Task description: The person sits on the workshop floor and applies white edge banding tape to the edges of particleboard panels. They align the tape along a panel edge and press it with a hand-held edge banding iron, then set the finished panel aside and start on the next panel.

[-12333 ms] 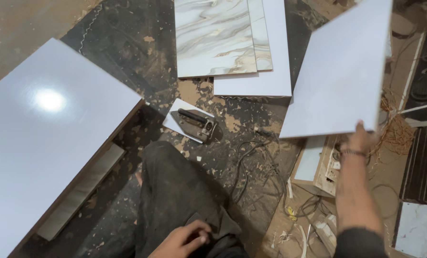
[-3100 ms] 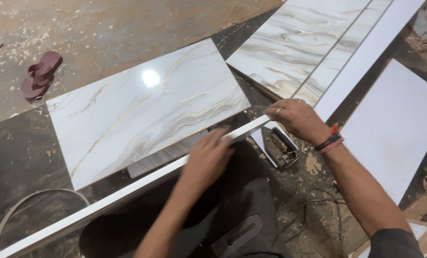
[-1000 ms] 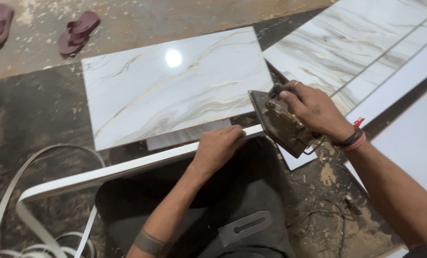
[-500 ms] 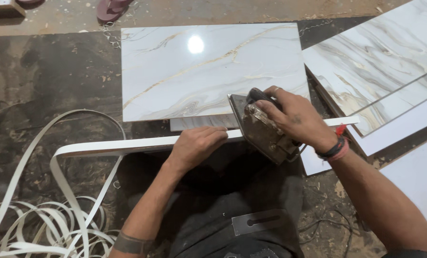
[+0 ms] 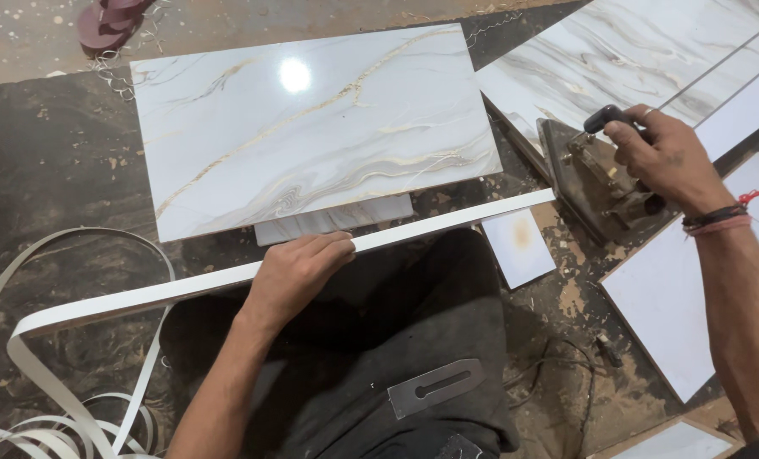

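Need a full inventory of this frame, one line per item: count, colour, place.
marble-pattern panel: 1, white with gold veins, floor centre
marble-pattern panels: several, top right
white board edge: 1, across the lap
edge-banding strip: coils, white, lower left
iron: 1, dark, right
flat metal blade: 1, grey, on lap
sandal: 1, maroon, top left
plain white panel: 1, right
left hand: pressing the board edge
right hand: gripping the iron's handle

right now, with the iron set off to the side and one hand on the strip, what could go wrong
The right hand holds the iron over a panel edge; if hot, it might scorch that. The cord lies loose by the knee and could snag. The left hand alone presses the strip, whose loose tail may pull it out of line.
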